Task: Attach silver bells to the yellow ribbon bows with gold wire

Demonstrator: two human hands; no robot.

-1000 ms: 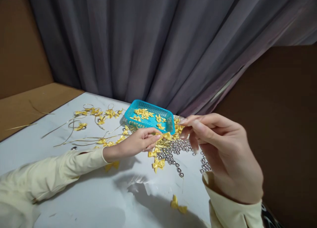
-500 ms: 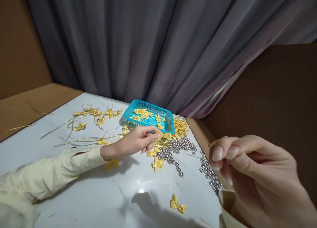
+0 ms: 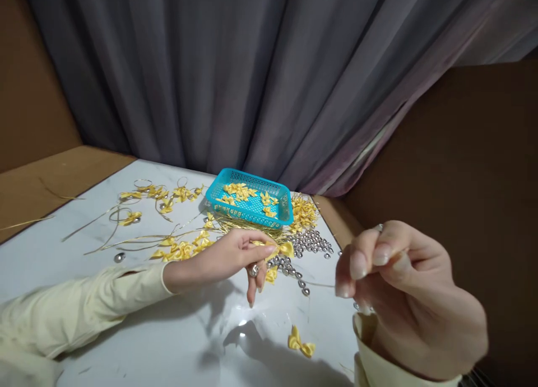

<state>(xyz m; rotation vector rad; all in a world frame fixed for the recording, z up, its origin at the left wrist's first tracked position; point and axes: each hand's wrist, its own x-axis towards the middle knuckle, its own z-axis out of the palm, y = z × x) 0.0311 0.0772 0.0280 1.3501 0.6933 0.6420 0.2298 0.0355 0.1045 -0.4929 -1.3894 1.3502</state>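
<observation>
My left hand (image 3: 235, 252) is closed in a pinch on a yellow ribbon bow (image 3: 284, 249), held between thumb and forefinger. A shiny silver bead (image 3: 253, 270) shows against its lower fingers. Nearer the camera, my right hand (image 3: 403, 286) has thumb and fingertips pressed together. Whatever they pinch, if anything, is too small or hidden to make out. A thin strand (image 3: 320, 284) shows between the silver beads (image 3: 311, 242) and the right fingers; whether they hold it, I cannot tell. Another yellow bow (image 3: 301, 342) lies on the white tabletop (image 3: 176, 336) below the hands.
A blue plastic basket (image 3: 290, 210) holds several yellow bows. More bows (image 3: 305, 213) are piled at its right. Gold cords (image 3: 235, 224) lie before it, and looped cords with bows (image 3: 155, 192) lie to the left. A grey curtain (image 3: 218, 73) hangs behind the table.
My right hand has moved left, closer to my left hand. The left hand has come slightly nearer and lower with the bow, its lower fingers now extending down and a silver bead showing there.
</observation>
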